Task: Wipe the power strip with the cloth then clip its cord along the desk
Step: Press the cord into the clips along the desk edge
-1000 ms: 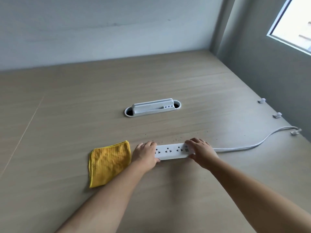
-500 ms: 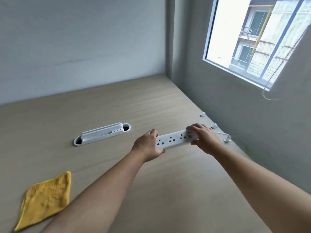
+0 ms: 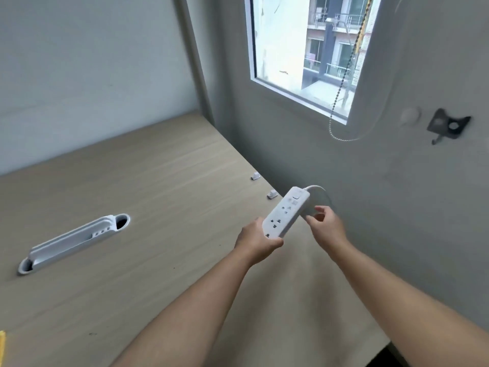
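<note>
The white power strip (image 3: 287, 211) is lifted above the desk's right side, tilted with its switch end up and away. My left hand (image 3: 258, 243) grips its near end from below. My right hand (image 3: 326, 225) is just right of the strip with fingers loosely curled near the white cord (image 3: 318, 188), which loops out of the strip's far end; whether it grips the cord is unclear. Two white cord clips (image 3: 255, 176) (image 3: 272, 194) sit on the desk along the right wall. Only a sliver of the yellow cloth (image 3: 2, 345) shows at the left edge.
The wooden desk (image 3: 148, 181) meets grey walls at the back and right. A white cable grommet tray (image 3: 74, 241) is set into the desk at left. A window with a bead chain (image 3: 341, 83) and a metal wall hook (image 3: 447, 127) are on the right wall.
The strip has been lifted off the desk and carried right toward the wall, then turned upright. My right hand has come off the strip's end. The view swung right, so the cloth is almost out of frame.
</note>
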### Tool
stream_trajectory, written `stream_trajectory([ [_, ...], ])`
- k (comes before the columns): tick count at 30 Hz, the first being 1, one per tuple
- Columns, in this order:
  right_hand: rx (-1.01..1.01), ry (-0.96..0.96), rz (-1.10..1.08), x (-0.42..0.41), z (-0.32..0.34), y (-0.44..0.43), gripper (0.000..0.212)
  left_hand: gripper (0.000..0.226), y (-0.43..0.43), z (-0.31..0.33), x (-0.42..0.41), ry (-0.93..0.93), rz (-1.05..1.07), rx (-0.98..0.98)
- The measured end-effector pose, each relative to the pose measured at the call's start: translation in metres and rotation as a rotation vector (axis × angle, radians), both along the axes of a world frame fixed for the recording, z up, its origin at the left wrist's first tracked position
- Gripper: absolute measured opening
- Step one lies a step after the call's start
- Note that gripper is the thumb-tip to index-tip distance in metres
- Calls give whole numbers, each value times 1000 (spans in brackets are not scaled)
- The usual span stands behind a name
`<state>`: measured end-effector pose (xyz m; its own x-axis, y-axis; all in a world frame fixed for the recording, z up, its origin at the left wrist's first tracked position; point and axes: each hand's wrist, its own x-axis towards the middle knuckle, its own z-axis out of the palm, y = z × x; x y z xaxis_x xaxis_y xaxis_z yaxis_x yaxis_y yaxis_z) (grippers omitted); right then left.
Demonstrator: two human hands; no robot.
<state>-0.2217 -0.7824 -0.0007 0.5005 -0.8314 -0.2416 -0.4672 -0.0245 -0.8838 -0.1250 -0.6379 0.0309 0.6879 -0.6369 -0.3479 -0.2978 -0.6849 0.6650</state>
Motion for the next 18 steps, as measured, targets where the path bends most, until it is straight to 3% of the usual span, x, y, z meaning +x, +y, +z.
stream_trajectory([
  [2, 345, -148, -13, 1, -11, 0, 39, 51, -13, -11, -3, 99, 27, -49],
  [4, 473, -290, -65, 8, -12, -5, 32, 49, -22, -22, -3, 134, 6, -56],
  [7, 502, -367, -154, 20, -16, -20, 26, 44, -31, -40, -4, 157, -37, -38],
  [10, 482, -317, -115, 23, -23, -31, 22, 57, -34, -52, 4, 289, -98, -55],
  [13, 454, -281, 15, 17, -26, -35, 23, 73, -48, -53, 27, 495, -52, -109],
  [16, 439, -235, 184, 8, -25, -36, 22, 42, -78, -46, 52, 733, 73, -155],
  [18, 415, -149, 326, 2, -26, -34, 23, 53, -98, -47, 60, 896, 80, -181],
])
